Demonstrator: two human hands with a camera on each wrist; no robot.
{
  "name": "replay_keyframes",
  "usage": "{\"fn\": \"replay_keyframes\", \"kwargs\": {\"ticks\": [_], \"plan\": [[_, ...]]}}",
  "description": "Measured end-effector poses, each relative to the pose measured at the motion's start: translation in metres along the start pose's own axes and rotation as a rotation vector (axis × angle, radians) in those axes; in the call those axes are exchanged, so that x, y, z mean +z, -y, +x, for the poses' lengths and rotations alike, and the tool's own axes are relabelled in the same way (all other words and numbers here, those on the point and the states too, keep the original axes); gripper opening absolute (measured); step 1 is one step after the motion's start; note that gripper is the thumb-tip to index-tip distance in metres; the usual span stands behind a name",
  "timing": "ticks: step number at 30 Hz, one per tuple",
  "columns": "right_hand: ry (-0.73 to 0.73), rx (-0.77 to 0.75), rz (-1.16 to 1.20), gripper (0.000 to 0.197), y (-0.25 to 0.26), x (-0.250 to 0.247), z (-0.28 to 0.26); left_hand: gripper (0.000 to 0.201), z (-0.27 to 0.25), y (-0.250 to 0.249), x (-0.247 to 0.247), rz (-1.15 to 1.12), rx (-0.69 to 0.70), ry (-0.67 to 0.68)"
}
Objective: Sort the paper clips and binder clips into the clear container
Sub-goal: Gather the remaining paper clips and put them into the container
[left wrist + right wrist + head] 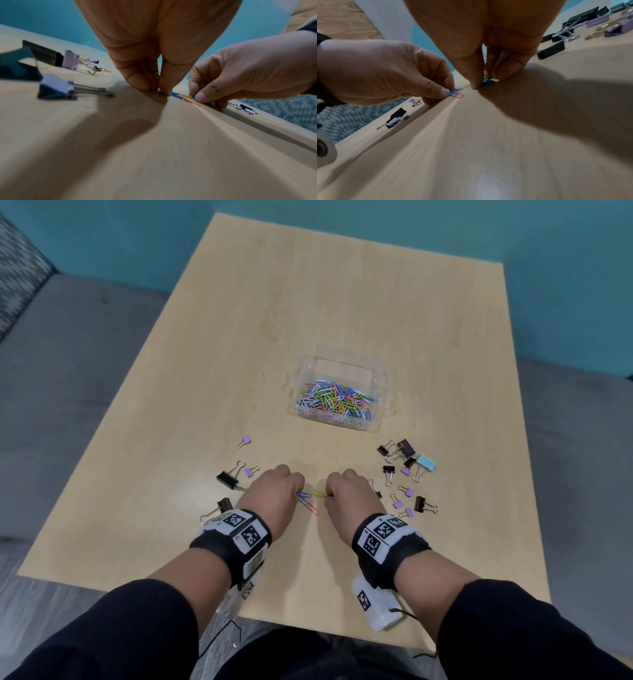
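Note:
The clear container (376,378) stands mid-table, its floor covered with several coloured paper clips (334,398). Both hands are down on the table in front of it, fingertips almost meeting. My left hand (299,494) pinches a blue paper clip (454,92), with a pink clip (313,509) lying against it. My right hand (329,496) pinches a green-blue paper clip (487,80) against the wood, beside a yellow clip (318,493). Black, purple and light-blue binder clips lie loose on both sides of the hands.
A cluster of binder clips (407,453) lies to the right of the hands, with more purple ones (399,504) nearer. On the left lie black binder clips (227,479) and a purple one (246,440). The table's front edge (308,625) is close behind my wrists.

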State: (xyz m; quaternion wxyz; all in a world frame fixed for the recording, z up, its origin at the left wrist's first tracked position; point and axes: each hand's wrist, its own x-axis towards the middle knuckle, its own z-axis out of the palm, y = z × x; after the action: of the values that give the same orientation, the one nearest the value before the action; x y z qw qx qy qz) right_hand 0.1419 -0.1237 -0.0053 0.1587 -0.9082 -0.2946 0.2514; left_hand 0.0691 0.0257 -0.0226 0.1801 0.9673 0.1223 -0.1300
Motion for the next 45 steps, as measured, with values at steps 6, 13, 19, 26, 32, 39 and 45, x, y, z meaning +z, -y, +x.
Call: {"fn": "replay_keyframes", "kwargs": {"ticks": [6,13,19,26,32,39,45], "plan": [[0.039,-0.024,-0.051,0.012,-0.003,-0.002,0.004,0.004,-0.001,-0.003,-0.003,-0.099,-0.087,0.019],[0.027,0.043,-0.069,0.017,-0.004,-0.006,-0.005,0.009,-0.003,-0.008,0.001,-0.066,0.03,0.018],[0.061,0.053,-0.085,0.015,0.001,-0.004,0.0,0.017,0.004,-0.014,0.0,-0.017,0.006,0.08],[0.113,0.019,-0.117,0.02,0.005,-0.006,-0.004,0.01,0.001,-0.021,-0.003,0.077,0.006,0.115],[0.109,-0.041,-0.125,0.021,0.002,-0.006,-0.01,0.014,-0.004,-0.023,-0.005,0.031,0.03,0.096],[0.116,-0.008,-0.092,0.02,-0.01,-0.013,-0.009,0.026,-0.005,-0.03,-0.006,-0.01,0.008,0.089],[0.103,-0.026,-0.029,0.016,-0.014,-0.019,-0.007,0.031,-0.006,-0.039,-0.009,-0.028,-0.053,0.114]]}}
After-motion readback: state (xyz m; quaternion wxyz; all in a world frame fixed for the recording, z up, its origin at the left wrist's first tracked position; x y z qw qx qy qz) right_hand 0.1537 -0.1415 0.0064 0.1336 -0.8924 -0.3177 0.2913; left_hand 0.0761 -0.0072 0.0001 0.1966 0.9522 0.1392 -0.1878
